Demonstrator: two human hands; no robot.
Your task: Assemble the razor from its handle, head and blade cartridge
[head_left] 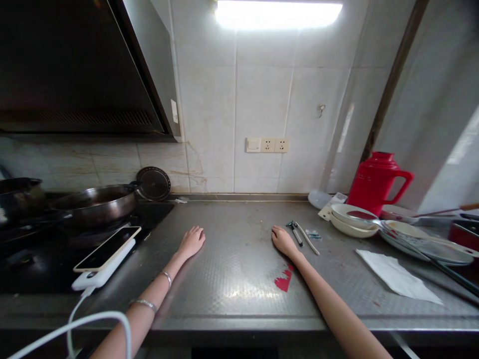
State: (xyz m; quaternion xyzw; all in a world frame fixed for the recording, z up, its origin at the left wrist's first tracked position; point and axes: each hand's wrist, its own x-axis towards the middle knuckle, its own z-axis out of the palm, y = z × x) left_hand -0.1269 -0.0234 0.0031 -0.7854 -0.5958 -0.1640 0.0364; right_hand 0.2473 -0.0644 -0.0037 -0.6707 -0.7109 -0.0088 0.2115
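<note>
My left hand (191,241) rests palm down on the steel counter (232,249), fingers laid out flat, with nothing in it. My right hand (283,240) also lies palm down on the counter, empty. Just right of it is a small T-shaped tool (295,233), dark with a pale handle, that looks like a razor or peeler. Beside that tool lies a slim white curved stick (307,239). A small clear packet (313,235) with dark bits inside sits a little farther right. A red patch (283,280) marks the counter below my right hand.
Left, a phone (108,248) lies on a white power bank (105,269) with a cable, by a steel pan (97,202) on the stove. Right stand a red thermos (376,182), stacked bowls (352,224), plates and a white tissue (398,276). A range hood (82,70) overhangs the stove.
</note>
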